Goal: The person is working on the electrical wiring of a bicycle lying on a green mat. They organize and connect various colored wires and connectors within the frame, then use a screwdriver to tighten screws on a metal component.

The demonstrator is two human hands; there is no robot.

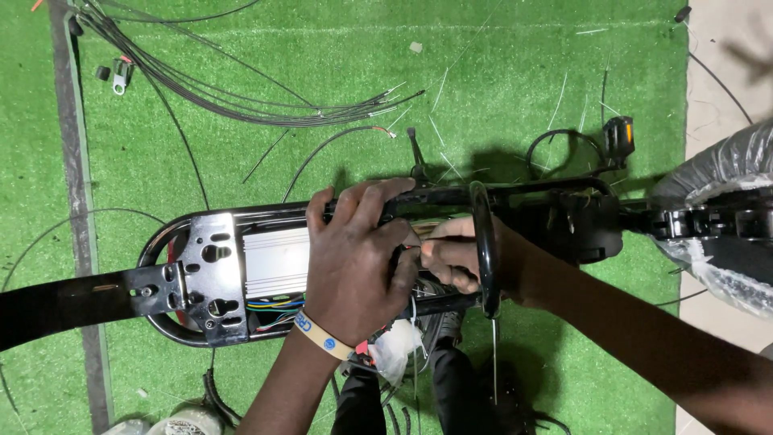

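Both hands, left and right, work wires inside black frame.

Open turf above frame; loose cables upper left.

Two hands work here, the left hand and the right hand. There is one black frame, one silver box inside it, one wristband, one pedal and one bundle of black cables on one green mat.
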